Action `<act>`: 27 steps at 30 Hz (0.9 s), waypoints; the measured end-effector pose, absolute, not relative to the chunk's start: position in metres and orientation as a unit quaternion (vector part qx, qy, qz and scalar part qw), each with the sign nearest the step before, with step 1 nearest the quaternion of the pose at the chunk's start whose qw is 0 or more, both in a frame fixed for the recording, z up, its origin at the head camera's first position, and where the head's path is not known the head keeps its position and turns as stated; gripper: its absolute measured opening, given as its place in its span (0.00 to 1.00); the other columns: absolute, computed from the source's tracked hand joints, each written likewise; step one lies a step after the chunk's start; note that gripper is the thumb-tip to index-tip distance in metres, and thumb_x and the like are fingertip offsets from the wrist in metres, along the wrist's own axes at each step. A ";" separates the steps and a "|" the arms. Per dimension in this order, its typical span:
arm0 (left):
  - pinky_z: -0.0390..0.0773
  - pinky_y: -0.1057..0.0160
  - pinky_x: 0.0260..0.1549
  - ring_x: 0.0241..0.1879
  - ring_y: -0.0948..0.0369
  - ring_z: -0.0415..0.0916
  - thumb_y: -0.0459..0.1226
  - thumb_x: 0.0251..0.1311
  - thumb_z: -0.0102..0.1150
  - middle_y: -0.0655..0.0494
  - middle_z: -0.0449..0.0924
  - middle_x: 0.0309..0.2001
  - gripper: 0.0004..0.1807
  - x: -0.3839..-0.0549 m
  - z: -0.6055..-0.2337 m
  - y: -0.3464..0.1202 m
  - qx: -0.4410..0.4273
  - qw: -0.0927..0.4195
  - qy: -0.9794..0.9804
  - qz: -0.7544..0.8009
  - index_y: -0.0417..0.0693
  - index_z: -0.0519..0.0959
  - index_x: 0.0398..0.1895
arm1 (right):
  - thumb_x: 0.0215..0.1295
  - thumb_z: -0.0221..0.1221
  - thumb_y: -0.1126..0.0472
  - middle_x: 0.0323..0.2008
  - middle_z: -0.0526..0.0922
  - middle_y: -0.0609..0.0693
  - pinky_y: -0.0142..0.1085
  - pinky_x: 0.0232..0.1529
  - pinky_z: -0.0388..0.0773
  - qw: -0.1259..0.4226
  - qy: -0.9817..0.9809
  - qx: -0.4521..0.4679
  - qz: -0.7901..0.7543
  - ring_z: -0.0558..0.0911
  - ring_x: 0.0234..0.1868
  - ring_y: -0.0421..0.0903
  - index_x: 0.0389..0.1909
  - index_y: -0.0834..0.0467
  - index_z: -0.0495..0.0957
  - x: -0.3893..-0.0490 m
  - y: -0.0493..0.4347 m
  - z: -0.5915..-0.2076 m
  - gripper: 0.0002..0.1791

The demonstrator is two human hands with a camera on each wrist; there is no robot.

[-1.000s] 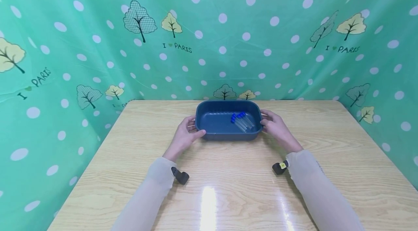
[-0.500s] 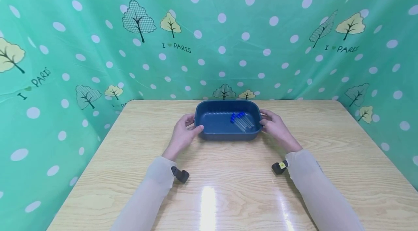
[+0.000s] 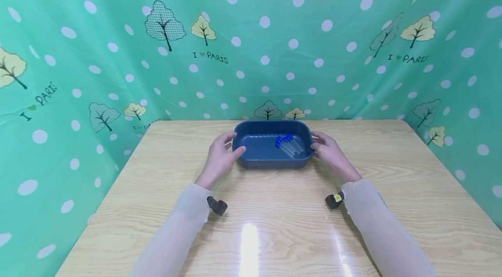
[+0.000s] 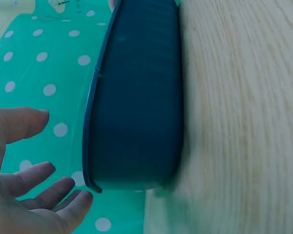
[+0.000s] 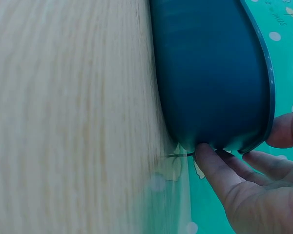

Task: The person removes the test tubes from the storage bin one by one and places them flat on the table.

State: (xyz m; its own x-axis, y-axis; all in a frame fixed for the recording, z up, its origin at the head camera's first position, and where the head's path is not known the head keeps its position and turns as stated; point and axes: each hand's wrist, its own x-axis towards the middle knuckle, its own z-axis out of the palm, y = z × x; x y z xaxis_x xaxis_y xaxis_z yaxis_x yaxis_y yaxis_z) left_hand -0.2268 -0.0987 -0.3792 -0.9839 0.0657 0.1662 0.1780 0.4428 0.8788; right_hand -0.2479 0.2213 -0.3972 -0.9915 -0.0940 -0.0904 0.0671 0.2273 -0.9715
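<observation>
A dark blue plastic basin (image 3: 270, 163) sits at the table's far side. Several slim clear tubes with blue caps (image 3: 289, 145) lie together in its right half. At the basin's left end is my left hand (image 3: 220, 157), its thumb and fingers spread; in the left wrist view the fingers (image 4: 78, 204) stand apart from the rim. My right hand (image 3: 330, 155) holds the right end: in the right wrist view the thumb (image 5: 285, 130) is at the rim and the fingertips (image 5: 205, 153) press against the end wall.
The wooden table (image 3: 274, 216) runs back to a green dotted curtain (image 3: 251, 50), which also hangs along both sides. A small black wrist camera is on the left wrist (image 3: 217, 205) and another on the right wrist (image 3: 334, 200).
My left hand has let go of the basin's left end, its fingers opening and easing slightly away. My right hand and the basin have kept their places.
</observation>
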 end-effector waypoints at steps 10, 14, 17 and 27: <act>0.72 0.56 0.48 0.53 0.47 0.69 0.42 0.52 0.62 0.48 0.65 0.57 0.29 -0.232 -0.367 -0.087 -0.097 0.062 -0.866 -0.487 0.45 0.68 0.57 | 0.61 0.41 0.69 0.59 0.63 0.64 0.47 0.53 0.68 0.062 0.787 -0.008 -0.614 0.67 0.58 0.56 0.66 0.61 0.53 -0.248 0.220 -0.396 0.29; 0.73 0.59 0.46 0.51 0.49 0.71 0.41 0.51 0.62 0.48 0.66 0.56 0.29 -0.236 -0.365 -0.078 -0.112 0.058 -0.869 -0.479 0.43 0.68 0.57 | 0.61 0.40 0.70 0.59 0.63 0.65 0.46 0.53 0.68 0.062 0.781 -0.007 -0.621 0.66 0.58 0.56 0.66 0.61 0.52 -0.248 0.221 -0.396 0.29; 0.75 0.60 0.44 0.50 0.51 0.72 0.42 0.51 0.62 0.49 0.67 0.55 0.28 -0.237 -0.365 -0.071 -0.113 0.045 -0.874 -0.470 0.45 0.69 0.56 | 0.61 0.40 0.69 0.59 0.64 0.64 0.46 0.53 0.68 0.063 0.784 -0.005 -0.618 0.67 0.58 0.56 0.66 0.61 0.52 -0.248 0.221 -0.396 0.29; 0.76 0.60 0.40 0.46 0.51 0.74 0.44 0.51 0.62 0.48 0.70 0.53 0.28 -0.245 -0.365 -0.053 -0.110 0.017 -0.892 -0.438 0.45 0.70 0.55 | 0.61 0.41 0.69 0.58 0.64 0.65 0.47 0.52 0.69 0.061 0.787 -0.006 -0.613 0.67 0.58 0.57 0.66 0.60 0.53 -0.247 0.221 -0.396 0.29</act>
State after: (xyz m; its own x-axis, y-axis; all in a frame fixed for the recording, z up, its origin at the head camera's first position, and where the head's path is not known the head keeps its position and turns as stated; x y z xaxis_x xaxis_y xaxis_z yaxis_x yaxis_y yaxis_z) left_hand -0.2449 -0.0526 -0.3651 -0.9753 0.1813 0.1259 0.2104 0.5917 0.7782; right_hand -0.2474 0.2206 -0.3955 -0.9924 -0.0851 -0.0891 0.0655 0.2475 -0.9667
